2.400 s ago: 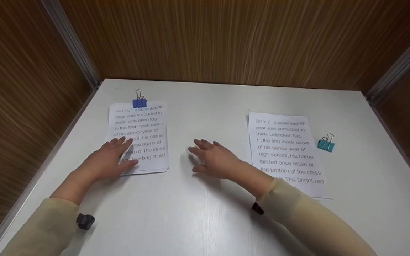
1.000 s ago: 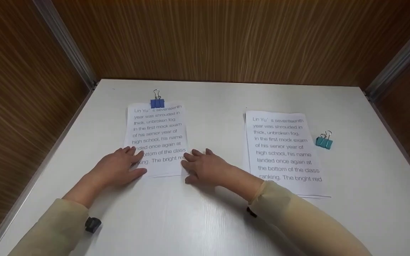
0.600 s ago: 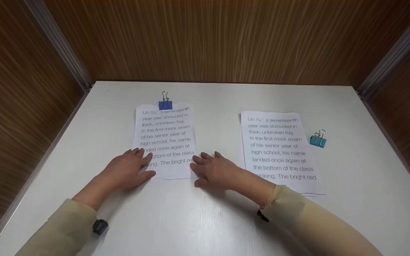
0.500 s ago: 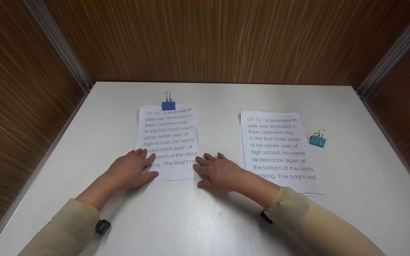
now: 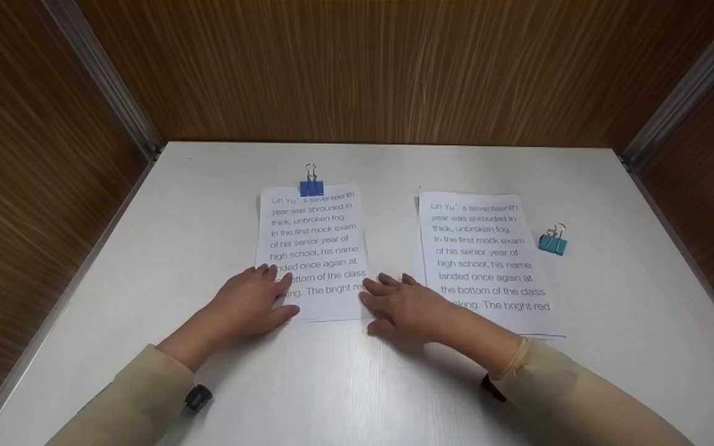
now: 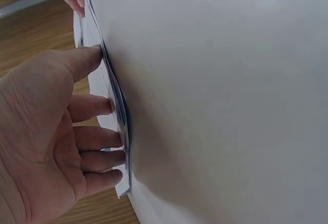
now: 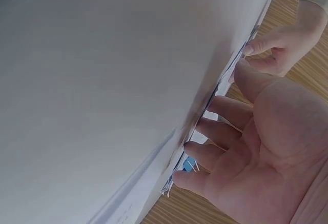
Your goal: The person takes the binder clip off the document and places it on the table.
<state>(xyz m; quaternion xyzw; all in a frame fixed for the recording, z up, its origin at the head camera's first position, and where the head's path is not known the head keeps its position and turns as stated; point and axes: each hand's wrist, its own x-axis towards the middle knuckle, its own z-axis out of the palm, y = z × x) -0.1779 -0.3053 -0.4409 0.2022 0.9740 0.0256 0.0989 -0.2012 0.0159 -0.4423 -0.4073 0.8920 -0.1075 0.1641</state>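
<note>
A stack of printed paper sheets [image 5: 317, 244] lies flat left of the table's middle, a blue binder clip [image 5: 312, 188] fixed on its far edge with the wire handles pointing away. My left hand [image 5: 248, 303] rests on its lower left edge, fingers spread loosely over the print. Against the lower right edge, my right hand [image 5: 409, 308] touches with relaxed fingertips. The left wrist view has the left hand [image 6: 56, 126] reaching the stack's thin edge without curling round it. In the right wrist view the right hand [image 7: 256, 137] is likewise uncurled.
Close by on the right lies a second printed stack [image 5: 487, 254], its lower left part under the right hand and forearm. A loose teal binder clip [image 5: 553, 243] sits beside it. Wood-grain panels [image 5: 394, 74] enclose the white table [image 5: 320, 396] at the back and sides.
The clipped stack has slid right, towards the second stack, with the left hand on it. My right hand first came left to its edge, then moved right along with it.
</note>
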